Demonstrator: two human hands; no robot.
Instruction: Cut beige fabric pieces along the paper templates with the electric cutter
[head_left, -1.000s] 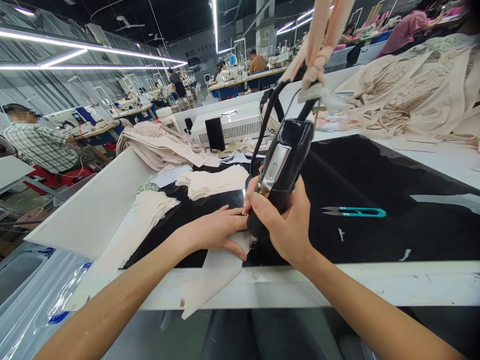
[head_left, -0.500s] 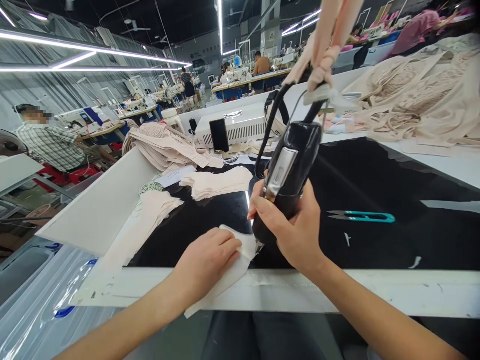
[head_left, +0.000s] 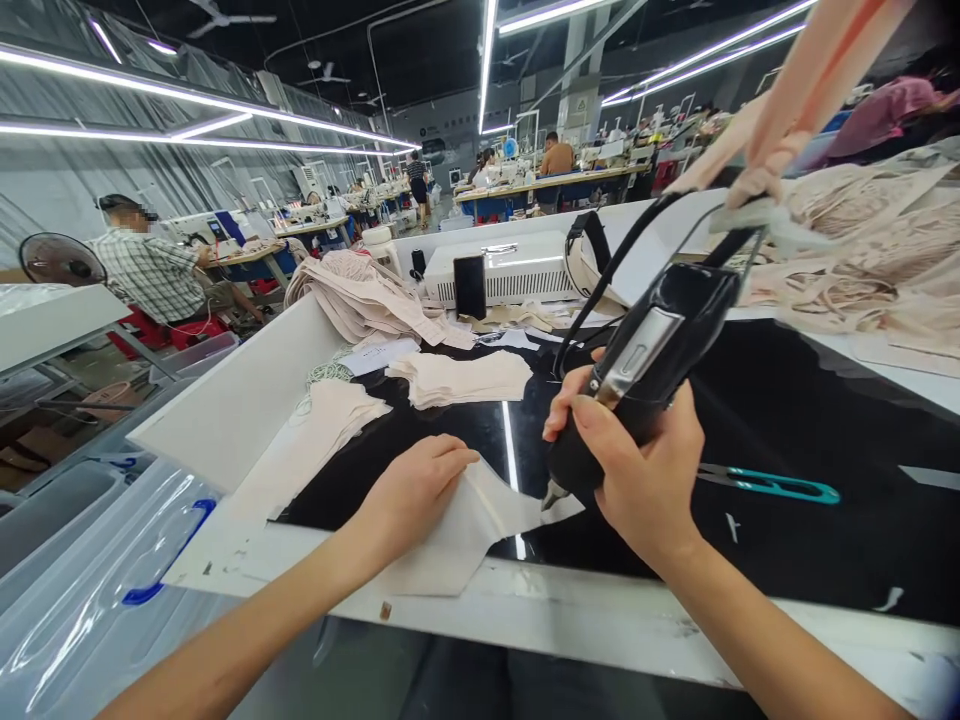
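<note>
A pale cream fabric piece [head_left: 454, 540] lies over the front edge of the black work surface. My left hand [head_left: 416, 495] is on its upper left part, fingers together and pressed on the cloth at its edge; the thumb is hidden. My right hand [head_left: 649, 460] is wrapped round a black corded hand tool [head_left: 637, 350] with a metal side plate. The tool leans to the upper right, and its narrow metal tip [head_left: 553, 495] touches the fabric's right end. A peach cloth strap [head_left: 787, 110] is tied to the tool's top.
Cream fabric stacks [head_left: 469, 378] lie behind my hands, with a larger bundle [head_left: 367, 295] farther back. Turquoise thread snips [head_left: 784, 485] rest right of my right hand. A phone [head_left: 470, 287] stands against a white vented box [head_left: 517, 265]. Co-workers sit at distant sewing tables.
The view has shifted, and the scene sits farther right and lower. The tool leans more to the right, its tip now at the fabric's far right end. More of the fabric shows beside my left hand.
</note>
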